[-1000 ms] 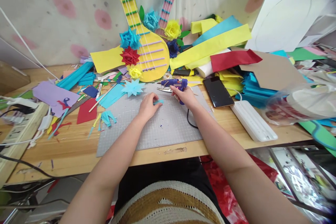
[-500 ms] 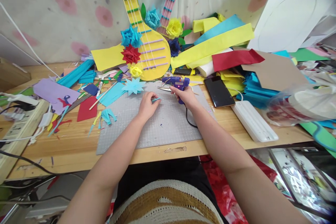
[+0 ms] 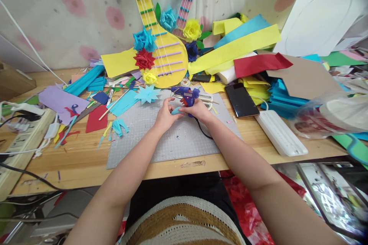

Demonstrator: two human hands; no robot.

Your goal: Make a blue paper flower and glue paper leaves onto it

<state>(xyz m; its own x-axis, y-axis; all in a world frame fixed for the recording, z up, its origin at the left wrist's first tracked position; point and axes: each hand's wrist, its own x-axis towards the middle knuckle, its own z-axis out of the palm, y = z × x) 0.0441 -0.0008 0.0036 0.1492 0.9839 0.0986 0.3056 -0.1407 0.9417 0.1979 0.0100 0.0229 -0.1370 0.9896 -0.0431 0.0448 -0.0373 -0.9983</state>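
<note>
My right hand (image 3: pixel 199 110) grips a blue glue gun (image 3: pixel 186 95) over the grey cutting mat (image 3: pixel 161 138), its nozzle pointing left. My left hand (image 3: pixel 165 116) pinches a small light blue paper piece (image 3: pixel 176 110) right beside the gun, so both hands meet at the mat's far middle. A light blue paper star (image 3: pixel 148 94) lies just beyond my left hand. Scissors (image 3: pixel 206 98) rest behind the gun. The gun's black cord (image 3: pixel 202 132) trails across the mat toward me.
A yellow paper guitar (image 3: pixel 163 51) with paper flowers leans on the wall. Coloured paper sheets and scraps litter the wooden table (image 3: pixel 83 160). A black phone (image 3: pixel 242 100) and white power strip (image 3: pixel 281 133) lie to the right, a plastic bag (image 3: pixel 339 113) further right, cables at left.
My right hand brought the glue gun left and nearer, off the scissors. My left hand lifted the blue piece up to meet the gun.
</note>
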